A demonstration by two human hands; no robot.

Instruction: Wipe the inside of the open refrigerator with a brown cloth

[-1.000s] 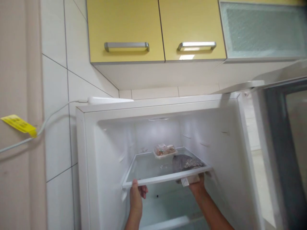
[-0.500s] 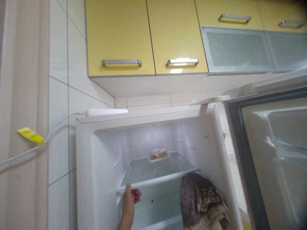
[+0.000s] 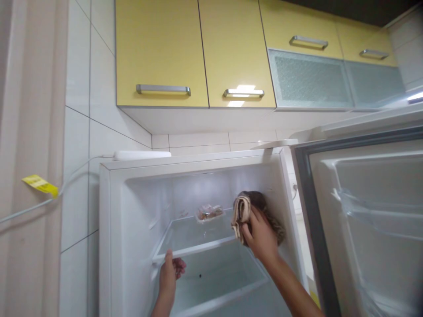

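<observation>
My right hand (image 3: 262, 235) is closed around a folded brown-and-beige cloth (image 3: 243, 211). The cloth is inside the open fridge, at the right end of the upper glass shelf (image 3: 185, 235) and close to the right inner wall. At the front left of that shelf, my left hand (image 3: 170, 270) has its thumb over the white front edge and its fingers curled below, gripping the edge. A small clear tray of packaged food (image 3: 209, 213) sits at the back of the shelf.
A lower glass shelf (image 3: 218, 304) spans the fridge below. The fridge door (image 3: 373, 185) stands wide open on the right, with clear door racks. Yellow cabinets (image 3: 161, 53) hang above. A white cable with a yellow tag (image 3: 40, 185) runs along the left.
My right hand has come into view, and the cloth has moved up and back from the lower right to the upper shelf. My left hand stays at the shelf edge.
</observation>
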